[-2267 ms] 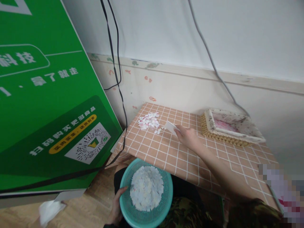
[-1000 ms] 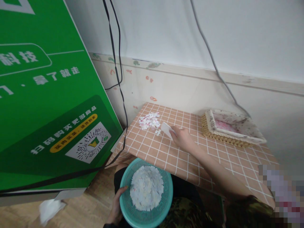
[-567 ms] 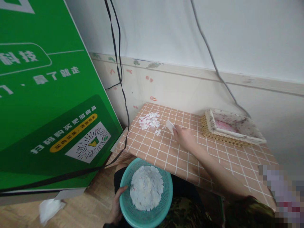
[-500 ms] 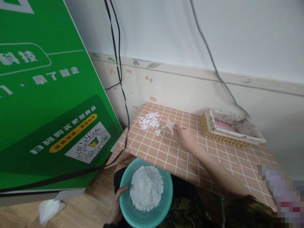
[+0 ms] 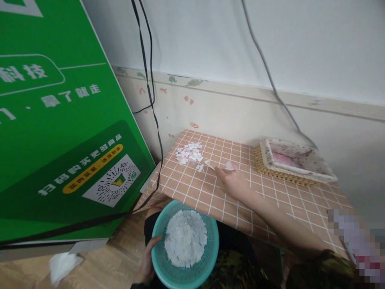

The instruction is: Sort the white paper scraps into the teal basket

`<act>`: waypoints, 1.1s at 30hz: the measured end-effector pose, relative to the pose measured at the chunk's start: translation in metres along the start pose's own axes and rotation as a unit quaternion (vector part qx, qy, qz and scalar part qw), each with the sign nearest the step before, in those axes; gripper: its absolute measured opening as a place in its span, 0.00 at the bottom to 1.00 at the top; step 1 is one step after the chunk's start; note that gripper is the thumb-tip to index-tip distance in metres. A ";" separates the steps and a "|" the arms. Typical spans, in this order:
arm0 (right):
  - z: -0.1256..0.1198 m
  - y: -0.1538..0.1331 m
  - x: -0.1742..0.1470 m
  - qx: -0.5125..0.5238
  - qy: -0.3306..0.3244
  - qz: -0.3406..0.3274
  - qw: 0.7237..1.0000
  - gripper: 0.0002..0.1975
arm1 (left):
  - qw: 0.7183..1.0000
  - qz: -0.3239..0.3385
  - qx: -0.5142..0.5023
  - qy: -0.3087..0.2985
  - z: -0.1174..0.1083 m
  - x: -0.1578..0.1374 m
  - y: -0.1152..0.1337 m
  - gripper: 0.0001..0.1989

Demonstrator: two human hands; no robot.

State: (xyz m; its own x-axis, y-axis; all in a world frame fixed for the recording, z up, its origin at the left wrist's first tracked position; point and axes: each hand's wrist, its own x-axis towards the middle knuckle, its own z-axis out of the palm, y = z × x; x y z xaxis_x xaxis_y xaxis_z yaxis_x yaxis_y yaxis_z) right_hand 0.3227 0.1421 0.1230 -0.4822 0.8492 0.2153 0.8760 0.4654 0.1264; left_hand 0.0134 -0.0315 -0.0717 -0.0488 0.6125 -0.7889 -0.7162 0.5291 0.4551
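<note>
My left hand [image 5: 148, 257] grips the left rim of a teal plastic basket [image 5: 214, 245], which rests on my lap. A heap of small white paper pieces [image 5: 186, 239] fills its middle. Over the table, my right hand [image 5: 234, 182] pinches a thin white card [image 5: 209, 165] between thumb and fingers, seen almost edge-on. Just beyond its tip lies a pile of white and pinkish paper bits [image 5: 189, 152], with a few loose ones [image 5: 200, 167] nearer me. A pale pink patch [image 5: 231, 165] shows behind my knuckles; I cannot make out what it is.
The table has a brown checked cloth [image 5: 192, 188]. On its right stands a wicker basket [image 5: 303, 176] with a cloth lining. A green printed panel [image 5: 75, 120] rises at left, crossed by a black strap [image 5: 159, 160]. A white bag [image 5: 63, 267] lies on the floor.
My right hand has dropped slightly toward me, and the card has turned from showing its face to nearly edge-on. The pink patch behind the hand has come into view. My left hand stays put.
</note>
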 end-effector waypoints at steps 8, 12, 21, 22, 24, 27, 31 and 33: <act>-0.003 0.001 0.006 -0.036 -0.025 -0.036 0.998 0.16 | 1.000 -0.007 0.004 -0.011 -0.004 0.002 -0.001 0.12; 0.002 0.010 0.011 -0.041 -0.028 -0.003 0.999 0.15 | 1.000 -0.009 -0.002 -0.005 -0.004 0.002 -0.001 0.11; 0.009 0.018 0.014 0.013 0.005 0.050 0.999 0.12 | 1.000 -0.003 -0.001 0.006 0.000 0.000 0.000 0.10; 0.010 0.018 0.014 0.024 0.013 0.051 0.998 0.13 | 1.000 0.000 0.001 0.010 0.001 -0.001 0.001 0.10; 0.014 0.017 0.014 0.044 0.024 0.051 0.997 0.13 | 1.000 0.005 0.005 0.018 0.003 -0.003 0.001 0.09; 0.018 0.017 0.016 0.058 0.027 0.060 0.996 0.13 | 1.000 0.009 0.002 0.024 0.005 -0.005 0.002 0.08; 0.019 0.016 0.017 0.080 0.026 0.059 0.995 0.14 | 1.000 -0.007 0.005 0.011 0.004 -0.004 0.002 0.09; 0.018 0.016 0.016 0.098 0.028 0.045 0.994 0.16 | 1.000 -0.012 0.010 0.004 0.003 -0.004 0.002 0.10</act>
State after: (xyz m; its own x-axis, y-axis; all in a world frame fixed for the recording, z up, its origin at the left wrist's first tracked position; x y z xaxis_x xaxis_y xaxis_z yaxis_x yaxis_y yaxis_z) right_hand 0.3288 0.1678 0.1108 -0.3968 0.8771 0.2708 0.8975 0.4325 -0.0859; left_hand 0.0141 -0.0313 -0.0666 -0.0371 0.5949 -0.8030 -0.7032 0.5554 0.4439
